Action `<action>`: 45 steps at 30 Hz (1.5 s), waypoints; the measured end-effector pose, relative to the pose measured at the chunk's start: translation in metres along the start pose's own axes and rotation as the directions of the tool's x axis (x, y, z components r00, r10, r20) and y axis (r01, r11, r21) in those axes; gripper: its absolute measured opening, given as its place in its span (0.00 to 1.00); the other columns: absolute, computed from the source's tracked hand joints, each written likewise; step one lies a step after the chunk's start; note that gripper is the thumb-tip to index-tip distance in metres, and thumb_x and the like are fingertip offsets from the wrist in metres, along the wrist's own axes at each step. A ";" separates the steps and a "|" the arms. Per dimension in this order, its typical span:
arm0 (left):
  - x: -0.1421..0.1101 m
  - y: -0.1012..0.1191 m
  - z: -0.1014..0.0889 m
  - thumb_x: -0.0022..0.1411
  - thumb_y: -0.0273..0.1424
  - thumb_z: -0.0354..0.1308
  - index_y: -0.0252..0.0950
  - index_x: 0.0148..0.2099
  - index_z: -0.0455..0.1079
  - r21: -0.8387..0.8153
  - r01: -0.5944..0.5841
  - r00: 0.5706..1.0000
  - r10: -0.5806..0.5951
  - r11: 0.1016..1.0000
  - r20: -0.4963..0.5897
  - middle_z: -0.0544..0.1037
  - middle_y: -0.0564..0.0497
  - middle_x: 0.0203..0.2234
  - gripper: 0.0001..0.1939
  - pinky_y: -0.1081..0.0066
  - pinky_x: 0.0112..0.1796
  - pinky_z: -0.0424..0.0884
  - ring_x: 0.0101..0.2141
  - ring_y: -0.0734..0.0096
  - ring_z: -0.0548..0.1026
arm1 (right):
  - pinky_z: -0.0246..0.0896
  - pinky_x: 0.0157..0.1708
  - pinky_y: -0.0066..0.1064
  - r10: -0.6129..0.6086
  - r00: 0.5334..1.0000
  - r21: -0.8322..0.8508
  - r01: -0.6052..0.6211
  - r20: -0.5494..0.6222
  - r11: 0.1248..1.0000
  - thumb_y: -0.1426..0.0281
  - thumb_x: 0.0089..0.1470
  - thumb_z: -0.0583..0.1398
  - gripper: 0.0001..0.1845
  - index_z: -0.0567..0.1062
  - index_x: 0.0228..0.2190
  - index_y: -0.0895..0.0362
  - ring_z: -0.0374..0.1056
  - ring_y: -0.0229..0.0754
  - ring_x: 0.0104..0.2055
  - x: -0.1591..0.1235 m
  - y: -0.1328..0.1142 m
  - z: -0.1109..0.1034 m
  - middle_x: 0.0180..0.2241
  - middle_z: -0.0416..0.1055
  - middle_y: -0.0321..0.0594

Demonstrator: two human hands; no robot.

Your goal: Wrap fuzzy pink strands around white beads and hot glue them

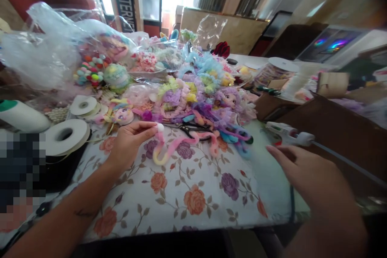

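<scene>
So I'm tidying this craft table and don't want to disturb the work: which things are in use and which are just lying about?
In use:
- left hand, pinching the small white pompom
- pink-and-yellow fuzzy chenille stem, tipped by that pompom
- right hand, nearest the white glue gun

Lying about:
- black-handled scissors
- white ribbon spool
- purple-haired doll head
- clear plastic bag

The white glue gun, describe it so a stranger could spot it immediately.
Find the floral tablecloth, then go to its far right edge, just beyond the right hand. The glue gun lies on its side there, the only plain white tool beside the colourful trims.
</scene>
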State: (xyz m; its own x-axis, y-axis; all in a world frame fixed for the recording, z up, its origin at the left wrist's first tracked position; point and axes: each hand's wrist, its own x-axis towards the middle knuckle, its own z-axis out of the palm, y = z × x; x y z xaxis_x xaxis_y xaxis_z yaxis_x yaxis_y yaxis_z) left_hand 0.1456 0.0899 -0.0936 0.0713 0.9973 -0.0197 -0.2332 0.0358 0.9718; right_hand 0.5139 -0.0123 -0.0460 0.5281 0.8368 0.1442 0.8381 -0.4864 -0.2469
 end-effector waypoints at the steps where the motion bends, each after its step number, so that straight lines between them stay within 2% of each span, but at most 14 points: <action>1: -0.001 0.000 0.001 0.47 0.34 0.74 0.37 0.36 0.81 -0.008 -0.001 1.000 0.001 1.000 0.002 0.84 0.48 0.33 0.13 0.71 0.39 0.75 0.34 0.69 0.79 | 0.63 0.35 0.45 -0.145 0.989 0.171 0.141 0.012 0.975 0.52 0.53 0.59 0.19 0.80 0.31 0.53 0.74 0.60 0.37 -0.007 -0.023 0.001 0.33 0.79 0.52; 2: -0.001 0.001 0.001 0.47 0.34 0.74 0.37 0.36 0.81 -0.013 -0.004 1.000 0.004 1.000 0.004 0.84 0.48 0.32 0.13 0.72 0.39 0.75 0.34 0.70 0.79 | 0.64 0.38 0.44 -0.283 0.958 0.344 0.254 0.036 0.904 0.52 0.53 0.59 0.18 0.80 0.33 0.52 0.74 0.57 0.38 -0.012 -0.048 0.004 0.35 0.80 0.49; 3: -0.001 0.001 0.002 0.47 0.34 0.74 0.37 0.36 0.82 -0.015 -0.009 1.000 0.009 1.000 0.009 0.84 0.48 0.32 0.12 0.72 0.39 0.75 0.34 0.70 0.79 | 0.65 0.39 0.42 -0.416 0.903 0.494 0.317 0.103 0.810 0.53 0.54 0.60 0.17 0.80 0.35 0.52 0.74 0.55 0.40 -0.015 -0.073 0.010 0.37 0.80 0.46; 5: -0.002 0.001 0.002 0.48 0.34 0.73 0.38 0.37 0.82 -0.019 -0.027 1.000 0.027 0.999 0.014 0.84 0.49 0.32 0.11 0.72 0.39 0.75 0.33 0.71 0.79 | 0.66 0.41 0.39 -0.592 0.781 0.732 0.283 0.200 0.620 0.54 0.55 0.61 0.16 0.79 0.38 0.52 0.74 0.51 0.42 -0.019 -0.120 0.029 0.40 0.79 0.44; 7: -0.001 0.001 0.001 0.49 0.33 0.73 0.39 0.37 0.82 -0.028 -0.049 0.999 0.050 0.998 0.014 0.84 0.49 0.31 0.11 0.73 0.39 0.75 0.33 0.72 0.79 | 0.67 0.41 0.38 -0.668 0.708 0.867 0.162 0.231 0.471 0.56 0.55 0.62 0.15 0.76 0.39 0.53 0.74 0.48 0.41 -0.022 -0.157 0.050 0.39 0.78 0.44; 10: 0.000 -0.001 0.000 0.50 0.33 0.73 0.40 0.37 0.82 -0.030 -0.079 0.997 0.079 0.996 -0.006 0.84 0.50 0.31 0.10 0.72 0.39 0.76 0.34 0.71 0.79 | 0.66 0.37 0.34 -0.653 0.703 0.941 -0.073 0.283 0.329 0.58 0.51 0.66 0.17 0.71 0.39 0.54 0.73 0.44 0.40 -0.029 -0.187 0.076 0.39 0.76 0.42; 13: 0.000 -0.001 0.001 0.50 0.33 0.72 0.40 0.37 0.82 0.010 -0.120 0.992 0.121 0.993 -0.030 0.84 0.50 0.33 0.10 0.71 0.40 0.76 0.35 0.70 0.79 | 0.63 0.30 0.29 -0.621 0.696 0.933 -0.257 0.360 0.252 0.58 0.48 0.69 0.20 0.71 0.39 0.54 0.72 0.40 0.34 -0.040 -0.193 0.086 0.35 0.76 0.39; 15: -0.002 -0.001 0.002 0.51 0.34 0.72 0.40 0.37 0.82 0.056 -0.154 0.987 0.156 0.986 -0.031 0.84 0.49 0.33 0.10 0.70 0.41 0.76 0.36 0.68 0.79 | 0.60 0.27 0.28 -0.619 0.680 0.918 -0.332 0.392 0.217 0.59 0.48 0.69 0.20 0.72 0.39 0.55 0.70 0.38 0.30 -0.045 -0.191 0.087 0.31 0.75 0.36; 18: -0.006 0.001 0.006 0.51 0.35 0.71 0.39 0.38 0.82 0.114 -0.193 0.980 0.197 0.974 -0.021 0.84 0.48 0.34 0.10 0.68 0.41 0.76 0.37 0.65 0.80 | 0.57 0.26 0.26 -0.601 0.688 0.907 -0.379 0.408 0.182 0.60 0.46 0.70 0.20 0.74 0.38 0.56 0.67 0.34 0.26 -0.048 -0.186 0.084 0.27 0.73 0.33; 23: -0.009 0.000 0.009 0.53 0.35 0.70 0.38 0.38 0.82 0.165 -0.205 0.978 0.207 0.965 0.002 0.84 0.48 0.35 0.10 0.67 0.41 0.76 0.37 0.64 0.80 | 0.53 0.25 0.27 -0.596 0.674 0.892 -0.412 0.436 0.186 0.60 0.44 0.71 0.19 0.77 0.35 0.57 0.63 0.33 0.23 -0.047 -0.185 0.085 0.24 0.72 0.33; 27: -0.010 -0.004 0.010 0.53 0.34 0.70 0.39 0.38 0.81 0.144 -0.209 0.978 0.210 0.967 0.011 0.84 0.50 0.35 0.08 0.69 0.40 0.76 0.37 0.66 0.79 | 0.50 0.25 0.27 -0.568 0.703 0.895 -0.415 0.428 0.161 0.60 0.42 0.71 0.18 0.78 0.32 0.58 0.59 0.32 0.23 -0.049 -0.186 0.089 0.24 0.72 0.33; 35: -0.012 -0.006 0.011 0.53 0.35 0.69 0.39 0.38 0.81 0.187 -0.207 0.977 0.212 0.960 -0.009 0.84 0.48 0.36 0.09 0.66 0.42 0.76 0.38 0.63 0.80 | 0.50 0.26 0.28 -0.565 0.695 0.877 -0.468 0.444 0.113 0.62 0.42 0.72 0.15 0.80 0.31 0.57 0.58 0.32 0.23 -0.052 -0.185 0.091 0.23 0.70 0.32; 45: -0.013 -0.008 0.011 0.53 0.34 0.70 0.39 0.37 0.81 0.179 -0.214 0.976 0.219 0.960 -0.008 0.84 0.49 0.36 0.08 0.67 0.42 0.76 0.39 0.65 0.80 | 0.52 0.26 0.28 -0.559 0.699 0.872 -0.481 0.446 0.095 0.62 0.41 0.72 0.14 0.81 0.30 0.56 0.58 0.32 0.23 -0.052 -0.185 0.090 0.22 0.70 0.32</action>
State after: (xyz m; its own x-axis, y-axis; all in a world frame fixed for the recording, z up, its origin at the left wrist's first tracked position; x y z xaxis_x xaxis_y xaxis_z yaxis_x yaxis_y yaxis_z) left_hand 0.1575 0.0764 -0.0982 0.0106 0.9814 0.1919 -0.0660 -0.1908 0.9794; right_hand 0.3189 0.0569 -0.0941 -0.1600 0.9689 -0.1890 -0.2932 -0.2294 -0.9281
